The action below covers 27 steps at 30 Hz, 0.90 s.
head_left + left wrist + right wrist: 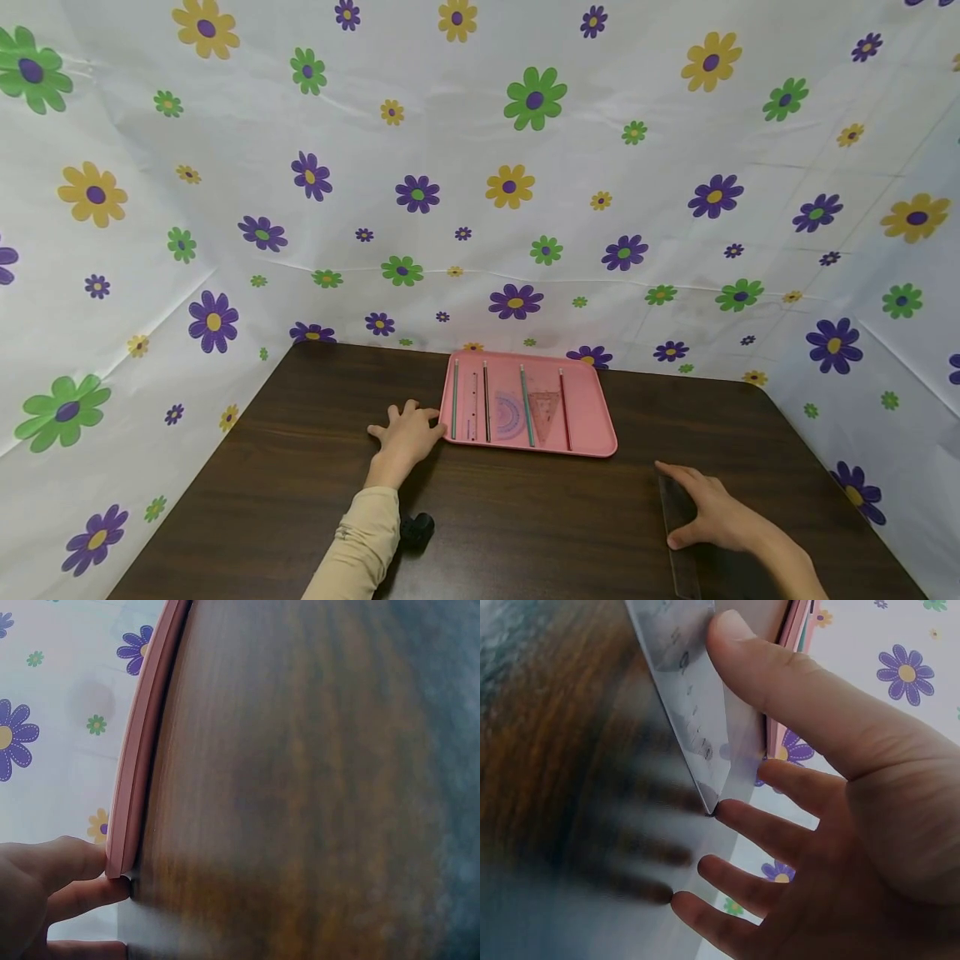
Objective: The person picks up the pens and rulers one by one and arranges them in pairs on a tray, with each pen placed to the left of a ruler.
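At the near left corner of a pink tray point(603, 433) is my left hand point(405, 437), fingers spread over the table; the left wrist view has two fingertips right at the tray's corner point(120, 859). A clear ruler point(679, 542) lies on the table at the right. My right hand point(720, 512) is spread over this ruler, thumb beside its long edge. In the right wrist view a fingertip meets the end of the ruler point(701, 746). Inside the tray lie green pencils point(454, 400), a black pencil point(487, 404), a red pencil point(565, 412), a short clear ruler point(473, 408), a protractor point(510, 417) and a set square point(543, 414).
The dark wood table point(525, 508) runs back to a white flowered curtain point(465, 275), which also hangs along both sides. A small black object point(417, 530) stands close to the left forearm.
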Each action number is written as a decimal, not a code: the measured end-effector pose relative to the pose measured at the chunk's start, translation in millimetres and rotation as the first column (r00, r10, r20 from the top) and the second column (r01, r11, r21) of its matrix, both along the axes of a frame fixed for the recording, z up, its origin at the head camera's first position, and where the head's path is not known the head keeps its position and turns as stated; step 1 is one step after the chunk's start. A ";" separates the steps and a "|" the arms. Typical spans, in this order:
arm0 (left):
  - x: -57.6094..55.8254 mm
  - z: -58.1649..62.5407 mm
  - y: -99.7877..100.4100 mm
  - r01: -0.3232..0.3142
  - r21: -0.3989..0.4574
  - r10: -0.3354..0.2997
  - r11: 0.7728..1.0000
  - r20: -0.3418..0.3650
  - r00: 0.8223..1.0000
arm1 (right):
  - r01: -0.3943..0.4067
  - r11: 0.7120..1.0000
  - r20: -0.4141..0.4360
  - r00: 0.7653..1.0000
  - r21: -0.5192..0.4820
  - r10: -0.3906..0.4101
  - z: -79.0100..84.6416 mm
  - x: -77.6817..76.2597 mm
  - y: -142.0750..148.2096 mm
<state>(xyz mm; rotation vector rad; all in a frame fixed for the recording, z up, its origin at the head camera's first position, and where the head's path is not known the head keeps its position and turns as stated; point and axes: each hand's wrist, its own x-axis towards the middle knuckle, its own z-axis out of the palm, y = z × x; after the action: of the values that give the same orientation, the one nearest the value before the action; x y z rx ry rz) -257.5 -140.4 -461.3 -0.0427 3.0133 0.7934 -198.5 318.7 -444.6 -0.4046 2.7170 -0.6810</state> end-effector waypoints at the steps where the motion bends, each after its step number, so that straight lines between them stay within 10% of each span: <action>1: 0.0 -0.2 -0.1 -0.001 0.000 0.001 1.000 -0.001 1.000 | 0.002 1.000 0.005 1.000 0.003 -0.002 0.7 -0.2 -0.6; 27: 1.0 1.6 0.3 -0.004 0.004 0.004 1.000 0.000 1.000 | -0.049 0.999 0.051 0.998 0.007 0.048 -14.1 -16.0 15.3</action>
<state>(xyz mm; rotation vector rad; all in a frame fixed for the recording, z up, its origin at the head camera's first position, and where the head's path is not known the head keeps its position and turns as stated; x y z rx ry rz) -256.5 -140.1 -459.7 -0.0481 3.0127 0.7994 -214.5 334.0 -458.7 -0.4435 2.6521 -0.6584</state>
